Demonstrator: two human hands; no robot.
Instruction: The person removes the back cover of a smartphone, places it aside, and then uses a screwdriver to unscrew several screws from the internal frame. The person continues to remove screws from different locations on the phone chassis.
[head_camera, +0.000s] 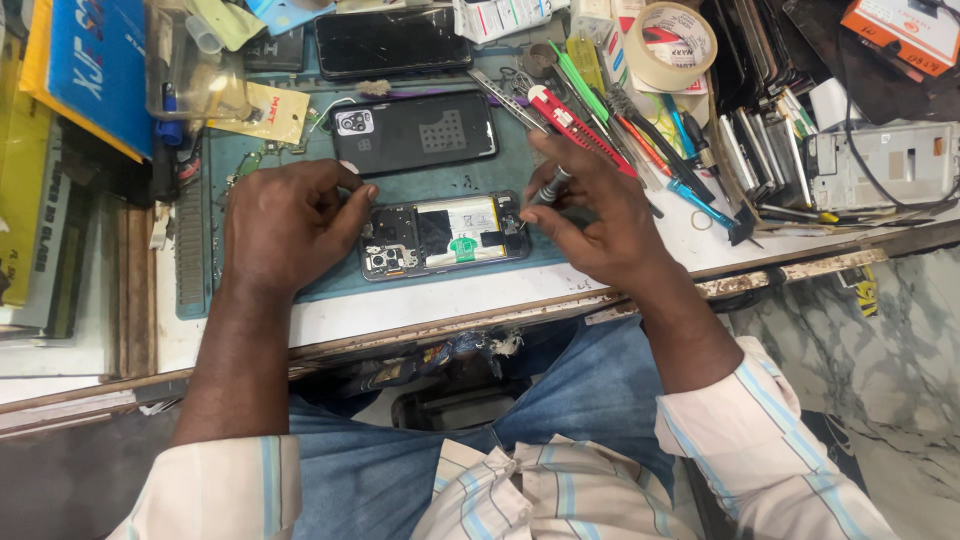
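At the left edge of the desk (420, 310) stand blue and yellow packets (70, 70). Next, the left hand (285, 225) lies on the green mat (250, 160), fingers curled, thumb pressing the left end of the opened phone (445, 235); it steadies it w/o lifting. The phone lies flat near the front edge, its inside facing up. Just behind it lies a black back cover (415, 132). The right hand (600, 220) pinches a small screwdriver (545, 192), tip on the phone's right end. Further right, approx. at the back, lie a red knife (580, 130), a tape roll (670, 45) and other tools.
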